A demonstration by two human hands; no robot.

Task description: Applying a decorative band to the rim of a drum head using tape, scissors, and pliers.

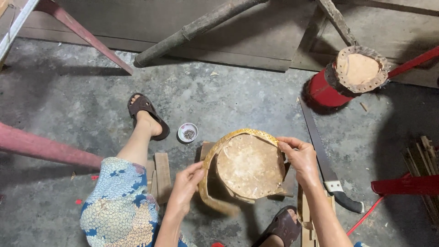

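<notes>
**Drum hide steadied between both hands over the floor**

The drum (249, 164), a small round frame with a pale stretched hide and a yellowish band around its rim, sits tipped toward the camera just above the concrete floor (82, 105), between the person's knees and resting on low wooden blocks (161, 171). The left hand (185, 185) pinches the loose lower end of the band with thumb and fingers closed on it, apparently to keep the strip tight against the frame. The right hand (299, 158) grips the opposite upper rim, fingers curled over the edge, which holds the frame still and angled so the hide faces up.

A small white dish (188, 132) of tiny dark pieces stands on the floor just beyond the drum, near the sandalled foot (147, 114). A long saw-like blade with a dark handle (324, 160) lies beside the right forearm. Further off, toward the far right edge of the floor, a red drum body (327, 89) lies on its side with a hide draped over its mouth.
</notes>
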